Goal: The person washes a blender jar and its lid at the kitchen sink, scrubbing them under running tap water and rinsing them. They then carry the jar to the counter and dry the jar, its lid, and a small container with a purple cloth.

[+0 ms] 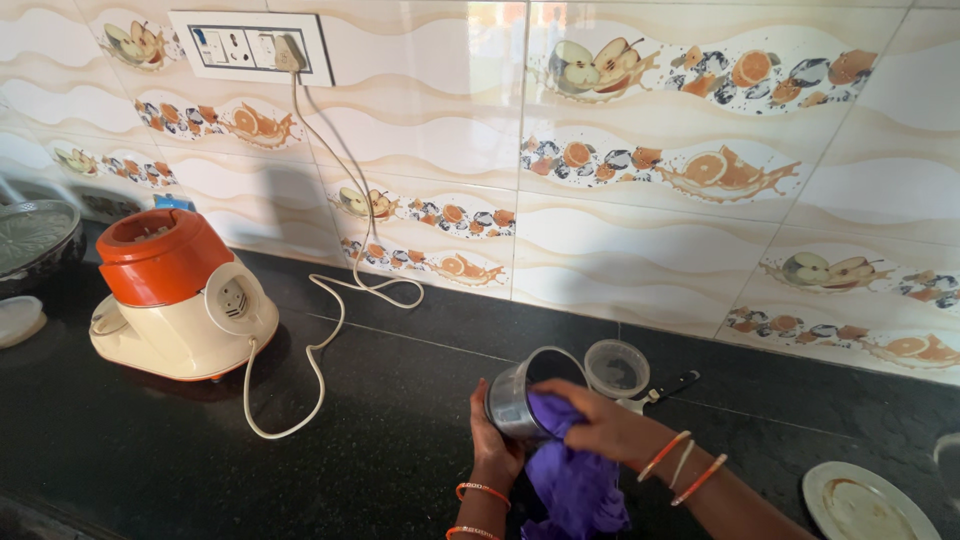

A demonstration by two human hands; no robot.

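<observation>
I see a black stone counter (150,450) filling the lower frame, backed by a fruit-patterned tiled wall (620,230). At nine o'clock sits the orange-and-cream mixer base (180,300), its white cord (330,300) looping up to the wall socket (252,46) at eleven o'clock. Well apart from it, at about six o'clock, my left hand (493,448) cups a steel jar (520,395) from below, fingers wrapped round its wall; the jar is tilted, mouth toward the wall. My right hand (605,425) presses a purple cloth (575,480) at the jar's rim, fingers curled together on the fabric. Just beside the jar at one o'clock lies a clear plastic lid (617,368), with a dark-handled tool (668,385) touching it. A soiled plate (868,503) sits at four o'clock.
</observation>
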